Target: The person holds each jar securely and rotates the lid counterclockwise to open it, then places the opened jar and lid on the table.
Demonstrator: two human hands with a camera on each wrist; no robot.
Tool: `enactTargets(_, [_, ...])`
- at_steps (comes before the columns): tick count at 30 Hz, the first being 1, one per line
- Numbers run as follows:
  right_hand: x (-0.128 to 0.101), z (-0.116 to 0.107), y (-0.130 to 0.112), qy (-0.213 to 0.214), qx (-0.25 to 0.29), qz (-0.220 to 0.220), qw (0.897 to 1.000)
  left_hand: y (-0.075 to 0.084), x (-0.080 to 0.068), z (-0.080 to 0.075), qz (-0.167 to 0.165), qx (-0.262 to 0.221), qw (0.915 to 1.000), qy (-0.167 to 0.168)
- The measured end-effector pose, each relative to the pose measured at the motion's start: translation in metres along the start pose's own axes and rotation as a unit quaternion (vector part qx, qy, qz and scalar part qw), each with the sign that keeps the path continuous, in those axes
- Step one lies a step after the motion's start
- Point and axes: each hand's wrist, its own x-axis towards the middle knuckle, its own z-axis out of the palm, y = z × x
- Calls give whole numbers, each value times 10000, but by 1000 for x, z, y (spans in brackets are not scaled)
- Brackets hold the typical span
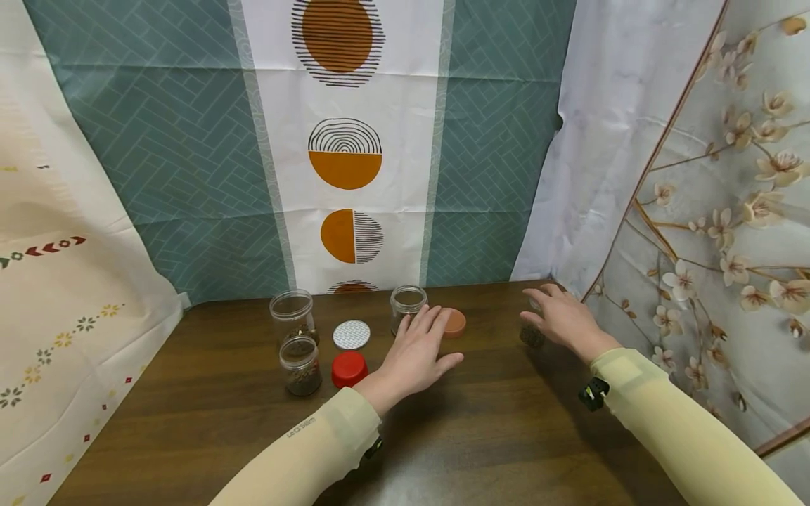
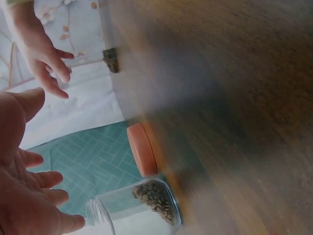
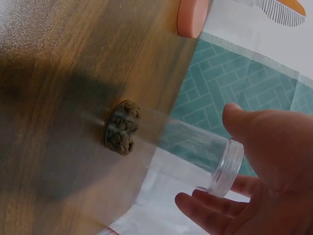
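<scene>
My left hand [image 1: 425, 336] hovers flat, fingers straight, just in front of a clear open jar [image 1: 407, 302] with brown grains [image 2: 152, 197] at its bottom and beside an orange lid [image 1: 455, 322]. It touches neither that I can see. My right hand [image 1: 543, 313] reaches with spread fingers over a second clear jar [image 1: 531, 336] near the table's right back corner. In the right wrist view the thumb [image 3: 242, 122] and fingers [image 3: 200, 208] stand around that jar's rim [image 3: 226, 169] without closing on it; dark grains [image 3: 122, 128] lie at its bottom.
On the brown wooden table [image 1: 506, 436], left of my hands, stand a tall clear jar [image 1: 292, 315] and a shorter jar [image 1: 300, 365], with a white lid [image 1: 351, 335] and a red lid [image 1: 349, 369] beside them. Patterned cloths hang behind and at both sides.
</scene>
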Motion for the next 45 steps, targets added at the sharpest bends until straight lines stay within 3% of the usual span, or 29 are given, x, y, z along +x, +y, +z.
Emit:
enactTargets(11, [-4,8,-1,371,148,-155,9991,-4,-10,-3,-65,-640,9979,1])
enactTargets(20, [-10,7,-21,367,554,-235,9975,-12,-19,-6,-288,-1292,9911,-135])
enactTargets(33, [-16,-1,-60,466,1109,-439,9918,-16,-29,-9,-407,-1491,9879,-87])
enactTargets(45, [-16,-1,-83,423,1863,-627,9796,-22,-37,-11,-562,-1453,9875,-217])
